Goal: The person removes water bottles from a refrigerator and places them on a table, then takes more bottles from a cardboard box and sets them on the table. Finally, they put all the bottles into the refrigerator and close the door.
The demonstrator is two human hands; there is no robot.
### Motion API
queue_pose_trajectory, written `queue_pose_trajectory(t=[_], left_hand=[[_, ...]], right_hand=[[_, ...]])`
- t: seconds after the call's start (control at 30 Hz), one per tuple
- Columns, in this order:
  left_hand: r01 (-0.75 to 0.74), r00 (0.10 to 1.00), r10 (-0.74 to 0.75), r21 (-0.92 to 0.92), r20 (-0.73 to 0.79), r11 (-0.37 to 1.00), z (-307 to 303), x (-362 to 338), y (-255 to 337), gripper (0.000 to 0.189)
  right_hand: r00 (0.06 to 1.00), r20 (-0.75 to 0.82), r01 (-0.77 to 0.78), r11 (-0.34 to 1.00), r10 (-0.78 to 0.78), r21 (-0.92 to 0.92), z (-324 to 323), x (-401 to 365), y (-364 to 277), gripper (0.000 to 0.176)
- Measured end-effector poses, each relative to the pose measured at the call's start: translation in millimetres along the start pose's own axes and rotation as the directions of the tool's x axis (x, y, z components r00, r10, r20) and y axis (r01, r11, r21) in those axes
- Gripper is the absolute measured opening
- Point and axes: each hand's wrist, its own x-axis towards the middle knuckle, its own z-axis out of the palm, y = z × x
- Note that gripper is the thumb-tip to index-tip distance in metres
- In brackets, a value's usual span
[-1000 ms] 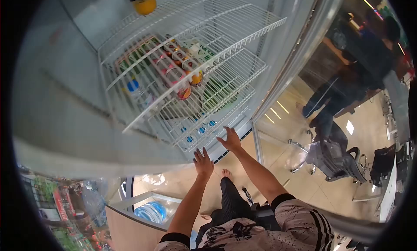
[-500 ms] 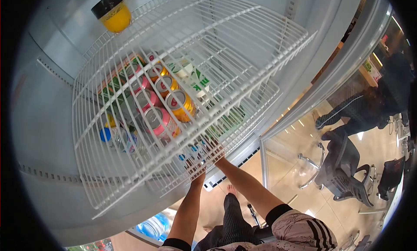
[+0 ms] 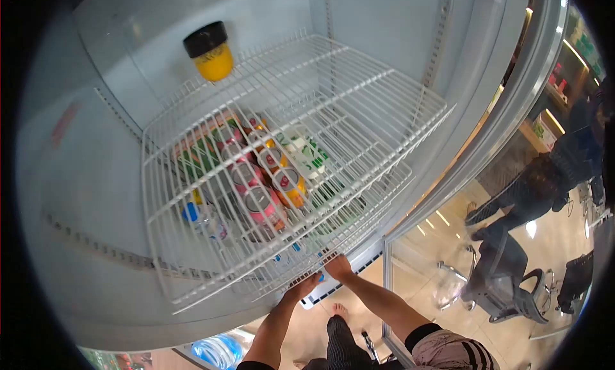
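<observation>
At the front edge of the lower wire shelf [image 3: 400, 178], my left hand [image 3: 306, 287] has its fingers curled, partly behind the wires. A small blue piece [image 3: 321, 277], like a bottle cap, shows at its fingertips. My right hand [image 3: 339, 266] is closed close beside it, its fingers mostly hidden. What either hand holds cannot be made out. Just behind them are clear bottles with blue caps [image 3: 296, 247]. Further in stand pink cans [image 3: 264, 205], orange cans [image 3: 289, 185] and white-and-green cartons [image 3: 306, 155], seen through the upper wire shelf [image 3: 384, 72].
A yellow jar with a black lid [image 3: 214, 61] stands on the upper shelf. A blue-capped bottle [image 3: 208, 222] lies at the left. The glass door [image 3: 416, 267] is open on the right, with an office chair [image 3: 509, 274] and a person [image 3: 544, 178] beyond. Blue-wrapped bottles [image 3: 218, 351] are below.
Both hands have drawn back toward me, from under the wires to the lower shelf's front edge. The head view has shifted, so the shelves and jar appear lower and further right.
</observation>
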Motion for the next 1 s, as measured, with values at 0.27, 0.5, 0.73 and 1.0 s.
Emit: queue_pose_trajectory(t=[0.27, 0.5, 0.73, 1.0], left_hand=[[-0.306, 0.950, 0.311, 0.238, 0.020, 0.922, -47, -16, 27, 0.029], [-0.082, 0.996, 0.080, -0.066, -0.028, 0.994, -110, -84, 96, 0.042], [0.402, 0.863, -0.464, -0.282, -0.202, 0.871, -271, -205, 160, 0.044], [0.828, 0.473, -0.783, -0.100, -0.404, 0.551, -406, -425, 215, 0.037]], right_hand=[[0.955, -0.201, 0.190, 0.970, -0.218, -0.149, -64, -43, 4, 0.035], [0.916, 0.140, 0.397, 0.897, -0.375, -0.192, -122, -85, -21, 0.036], [0.661, 0.510, 0.627, 0.778, -0.550, 0.026, -201, -86, -126, 0.039], [0.530, 0.271, 0.775, 0.589, -0.803, 0.228, -213, -121, -392, 0.040]])
